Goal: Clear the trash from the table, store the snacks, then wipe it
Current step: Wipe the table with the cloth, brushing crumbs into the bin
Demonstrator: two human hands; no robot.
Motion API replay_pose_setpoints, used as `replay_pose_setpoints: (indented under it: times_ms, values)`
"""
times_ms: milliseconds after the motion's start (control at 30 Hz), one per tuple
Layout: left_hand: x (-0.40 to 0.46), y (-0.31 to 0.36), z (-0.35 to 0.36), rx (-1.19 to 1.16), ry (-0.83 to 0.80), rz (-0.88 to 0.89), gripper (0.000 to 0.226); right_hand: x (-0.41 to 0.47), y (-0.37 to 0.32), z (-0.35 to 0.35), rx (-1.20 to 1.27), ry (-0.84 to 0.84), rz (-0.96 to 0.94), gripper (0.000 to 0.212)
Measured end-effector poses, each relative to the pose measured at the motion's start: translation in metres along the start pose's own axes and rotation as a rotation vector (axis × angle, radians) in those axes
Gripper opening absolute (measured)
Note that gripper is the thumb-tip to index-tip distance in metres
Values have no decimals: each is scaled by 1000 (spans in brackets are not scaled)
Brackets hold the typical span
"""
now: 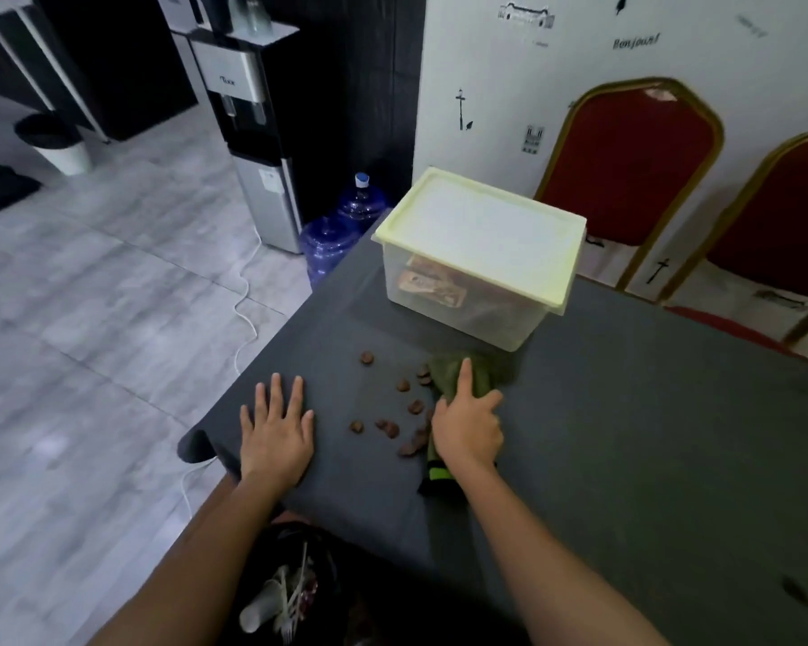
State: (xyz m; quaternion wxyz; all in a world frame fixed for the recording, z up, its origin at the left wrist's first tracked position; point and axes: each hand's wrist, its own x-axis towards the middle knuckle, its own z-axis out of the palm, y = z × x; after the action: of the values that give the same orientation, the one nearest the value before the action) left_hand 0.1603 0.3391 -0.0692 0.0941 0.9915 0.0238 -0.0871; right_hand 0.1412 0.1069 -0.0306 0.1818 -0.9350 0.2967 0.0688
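Left hand [278, 424]: flat on the dark table [626, 435] near its left corner, fingers spread, holding nothing. Brown crumbs [393, 412]: scattered between the hands. Right hand [467, 424]: pressing a green cloth [481, 373], forefinger straight, other fingers curled on it. Lidded box [479, 256]: snacks inside, behind the cloth. Bin [290, 594]: below the table edge, holding trash.

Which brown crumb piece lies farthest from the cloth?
The lone brown piece nearest the lidded box, up and left of the cluster; the others lie closer to the green cloth under the right hand.
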Motion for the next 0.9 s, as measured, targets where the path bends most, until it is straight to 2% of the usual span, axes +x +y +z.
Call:
replay_pose_setpoints:
  times_ms: [167,267,500,600,767,833,900]
  values:
    - [-3,-5,8,-26,35,19,55,-16,-30,9,52,-89,-125,65]
    - [-1,-9,5,-3,71,61,57,7,-26,-10,77,25,-200,63]
    - [4,-18,6,-27,115,106,65,76,-67,-8,-233,-106,-471,57]
    - [5,-19,7,-20,124,107,64,76,-79,3,-277,-115,-602,57]
    - [1,-20,9,-15,114,97,60,49,-62,4,-361,-264,-874,57]
    - [2,-21,9,-16,106,95,59,36,-50,-4,-330,-268,-874,57]
    - [1,-20,8,-19,104,100,60,25,-31,-12,-215,-184,-745,56]
